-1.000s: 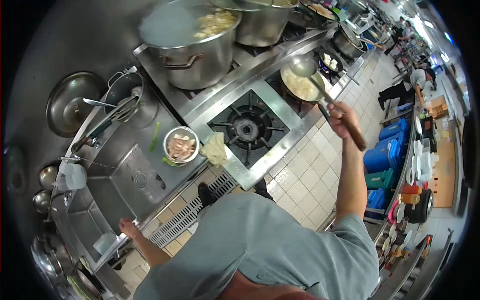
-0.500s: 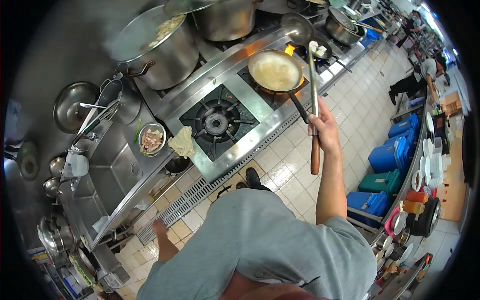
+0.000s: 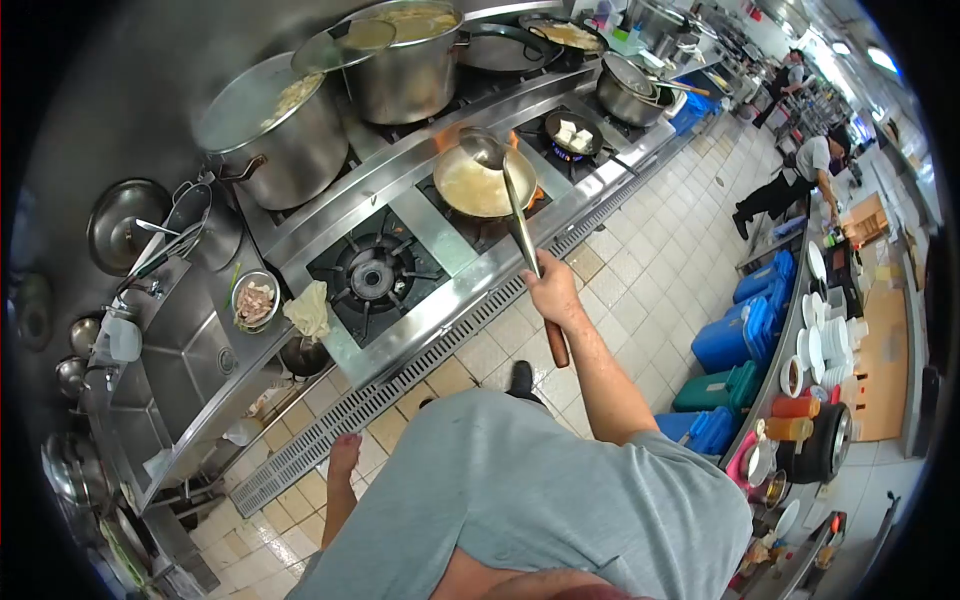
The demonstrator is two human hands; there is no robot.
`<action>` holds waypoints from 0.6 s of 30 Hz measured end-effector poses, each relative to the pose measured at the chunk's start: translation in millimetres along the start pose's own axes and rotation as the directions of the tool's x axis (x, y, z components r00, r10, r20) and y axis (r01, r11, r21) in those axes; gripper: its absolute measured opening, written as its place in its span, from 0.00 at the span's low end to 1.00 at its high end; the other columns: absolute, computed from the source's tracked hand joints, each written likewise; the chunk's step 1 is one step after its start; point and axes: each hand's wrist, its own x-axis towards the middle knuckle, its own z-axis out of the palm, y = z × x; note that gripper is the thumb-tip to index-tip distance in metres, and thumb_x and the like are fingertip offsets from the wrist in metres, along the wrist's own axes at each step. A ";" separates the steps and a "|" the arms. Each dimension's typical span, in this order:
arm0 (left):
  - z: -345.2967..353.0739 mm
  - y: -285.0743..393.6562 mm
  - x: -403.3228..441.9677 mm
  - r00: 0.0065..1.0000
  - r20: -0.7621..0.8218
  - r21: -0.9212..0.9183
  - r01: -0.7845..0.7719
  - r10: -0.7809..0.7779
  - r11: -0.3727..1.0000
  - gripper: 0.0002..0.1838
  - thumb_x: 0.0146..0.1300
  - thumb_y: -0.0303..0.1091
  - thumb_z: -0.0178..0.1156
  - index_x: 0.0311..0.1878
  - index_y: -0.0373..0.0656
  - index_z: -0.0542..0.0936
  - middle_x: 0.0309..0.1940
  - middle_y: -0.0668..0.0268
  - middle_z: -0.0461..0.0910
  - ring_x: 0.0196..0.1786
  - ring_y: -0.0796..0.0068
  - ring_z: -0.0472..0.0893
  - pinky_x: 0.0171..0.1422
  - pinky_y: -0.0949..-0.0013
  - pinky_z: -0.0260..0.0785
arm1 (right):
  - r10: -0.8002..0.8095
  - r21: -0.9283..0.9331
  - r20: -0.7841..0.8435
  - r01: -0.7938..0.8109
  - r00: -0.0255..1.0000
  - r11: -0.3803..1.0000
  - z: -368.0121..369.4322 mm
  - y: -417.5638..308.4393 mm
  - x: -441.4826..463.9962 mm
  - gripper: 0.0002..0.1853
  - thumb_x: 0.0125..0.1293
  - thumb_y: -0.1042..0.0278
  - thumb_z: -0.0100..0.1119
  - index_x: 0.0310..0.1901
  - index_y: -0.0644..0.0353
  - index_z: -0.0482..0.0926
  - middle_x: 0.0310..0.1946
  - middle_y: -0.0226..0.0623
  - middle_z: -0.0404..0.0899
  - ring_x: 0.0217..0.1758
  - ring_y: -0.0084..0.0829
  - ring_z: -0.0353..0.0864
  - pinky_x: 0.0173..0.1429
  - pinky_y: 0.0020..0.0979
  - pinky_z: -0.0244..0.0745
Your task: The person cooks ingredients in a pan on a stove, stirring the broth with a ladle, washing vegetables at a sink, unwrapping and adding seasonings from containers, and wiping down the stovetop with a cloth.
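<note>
My right hand [image 3: 553,290] is closed around the shaft of a long ladle [image 3: 520,225] with a wooden handle end. The ladle's round bowl is over the far side of a frying pan [image 3: 487,212] holding pale, frothy liquid. Flames show around this pan on its burner. The ladle's shaft covers most of the pan's handle, so I cannot tell whether my hand touches it. My left hand [image 3: 344,455] hangs low beside my body, away from the counter, and its fingers are not clear.
A smaller pan [image 3: 574,134] with white cubes sits over a blue flame. Large stockpots [image 3: 285,150] stand behind the bare burner [image 3: 374,278]. A bowl of raw meat pieces [image 3: 255,300] and a cloth [image 3: 308,308] lie near the sink [image 3: 190,350]. Blue bins [image 3: 735,335] line the right; co-workers stand beyond.
The ladle's bowl has moved from beyond the frying pan to over it. My right hand has come back with it. The view has shifted, and the white cubes' pan now shows fully.
</note>
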 end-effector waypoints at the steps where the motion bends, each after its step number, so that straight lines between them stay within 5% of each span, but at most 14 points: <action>1: 11.2 28.5 13.7 0.990 -0.010 0.127 -0.140 0.142 0.982 0.22 0.68 0.49 0.64 0.52 0.38 0.83 0.38 0.58 0.86 0.40 0.66 0.85 0.48 0.63 0.77 | 0.146 0.086 0.129 -0.158 0.981 0.984 -13.9 -10.7 8.5 0.18 0.64 0.70 0.63 0.54 0.67 0.79 0.36 0.53 0.84 0.42 0.47 0.85 0.49 0.41 0.78; 2: 31.8 55.9 23.8 0.963 -0.044 0.043 -0.264 0.265 0.964 0.22 0.69 0.47 0.64 0.55 0.38 0.82 0.41 0.61 0.86 0.47 0.67 0.84 0.55 0.64 0.75 | 0.271 0.147 0.274 -0.319 0.923 0.936 -23.8 -11.5 16.3 0.20 0.64 0.69 0.63 0.57 0.68 0.79 0.43 0.58 0.85 0.52 0.52 0.86 0.57 0.42 0.78; 3: 39.6 159.4 -15.4 0.964 0.122 -0.044 -0.231 0.234 0.972 0.20 0.72 0.43 0.63 0.58 0.38 0.81 0.47 0.63 0.85 0.51 0.68 0.82 0.58 0.64 0.74 | 0.204 0.193 0.276 -0.262 0.939 0.946 -21.4 9.3 22.1 0.18 0.66 0.68 0.61 0.55 0.68 0.80 0.37 0.53 0.86 0.40 0.45 0.88 0.48 0.40 0.80; 5: 84.3 287.8 -60.3 0.885 0.186 -0.191 -0.392 0.426 0.900 0.19 0.75 0.39 0.60 0.61 0.37 0.79 0.55 0.63 0.81 0.58 0.72 0.78 0.65 0.67 0.69 | 0.174 0.275 0.360 -0.282 0.917 0.919 -27.3 18.6 36.4 0.17 0.67 0.68 0.61 0.55 0.68 0.79 0.34 0.49 0.84 0.33 0.39 0.85 0.42 0.38 0.79; 7: 145.9 371.6 -79.9 0.677 0.279 -0.341 -0.594 0.681 0.729 0.21 0.74 0.38 0.60 0.65 0.36 0.76 0.58 0.61 0.80 0.60 0.70 0.78 0.67 0.65 0.69 | 0.101 0.452 0.427 -0.309 0.898 0.836 -14.0 13.9 45.5 0.16 0.71 0.67 0.59 0.55 0.66 0.78 0.28 0.36 0.79 0.18 0.23 0.75 0.26 0.32 0.73; 8: 177.7 412.6 -101.4 0.666 0.347 -0.540 -0.435 0.661 0.721 0.27 0.73 0.38 0.62 0.70 0.38 0.71 0.59 0.58 0.79 0.61 0.70 0.78 0.68 0.63 0.69 | 0.092 0.535 0.516 -0.404 0.852 0.742 -6.1 15.8 50.1 0.17 0.72 0.66 0.59 0.58 0.65 0.76 0.33 0.37 0.80 0.26 0.22 0.80 0.30 0.29 0.76; 10: 231.4 478.2 -133.5 0.678 0.430 -0.678 -0.193 0.596 0.709 0.25 0.70 0.34 0.63 0.67 0.40 0.70 0.48 0.59 0.81 0.49 0.71 0.82 0.52 0.64 0.77 | -0.146 0.656 0.588 -0.364 0.795 0.661 -8.1 11.3 55.1 0.21 0.72 0.66 0.61 0.62 0.65 0.75 0.41 0.41 0.82 0.37 0.23 0.82 0.39 0.28 0.80; 11: 251.6 482.4 -133.2 0.701 0.413 -0.681 -0.187 0.582 0.708 0.25 0.70 0.34 0.63 0.67 0.40 0.70 0.48 0.59 0.81 0.49 0.71 0.82 0.52 0.64 0.77 | -0.161 0.656 0.607 -0.377 0.778 0.653 -14.2 25.9 54.3 0.21 0.72 0.66 0.61 0.62 0.65 0.75 0.41 0.41 0.82 0.37 0.23 0.82 0.39 0.28 0.80; 13: 296.0 481.5 -114.8 0.818 0.223 -0.856 -0.096 0.531 0.508 0.16 0.69 0.31 0.61 0.56 0.42 0.70 0.33 0.64 0.78 0.29 0.75 0.79 0.33 0.68 0.75 | -0.386 0.547 0.530 0.044 0.755 0.836 -31.0 61.0 56.3 0.24 0.72 0.68 0.61 0.67 0.64 0.73 0.48 0.42 0.83 0.46 0.24 0.82 0.48 0.29 0.80; 15: 309.9 469.1 -84.0 0.942 -0.068 -0.844 -0.230 0.328 0.485 0.10 0.66 0.28 0.60 0.46 0.45 0.69 0.23 0.71 0.69 0.19 0.77 0.70 0.20 0.70 0.65 | -0.363 0.545 0.579 -0.015 0.730 0.838 -97.5 82.9 52.8 0.25 0.72 0.70 0.60 0.68 0.65 0.72 0.49 0.42 0.83 0.45 0.24 0.83 0.49 0.29 0.80; 17: 296.7 462.8 -65.8 0.988 -0.111 -0.755 -0.157 0.111 0.637 0.10 0.66 0.28 0.60 0.45 0.46 0.69 0.22 0.71 0.70 0.19 0.77 0.71 0.18 0.71 0.65 | -0.331 0.522 0.609 -0.050 0.721 0.852 -158.1 127.6 60.5 0.25 0.72 0.71 0.59 0.69 0.65 0.71 0.50 0.41 0.84 0.44 0.25 0.83 0.50 0.30 0.80; 18: 293.8 450.4 -50.2 0.986 -0.115 -0.738 -0.168 0.123 0.654 0.10 0.66 0.27 0.60 0.46 0.46 0.69 0.20 0.71 0.70 0.18 0.77 0.71 0.17 0.70 0.64 | -0.263 0.527 0.689 -0.217 0.675 0.822 -181.2 158.5 61.3 0.24 0.72 0.72 0.58 0.68 0.66 0.72 0.48 0.40 0.84 0.43 0.25 0.83 0.50 0.29 0.79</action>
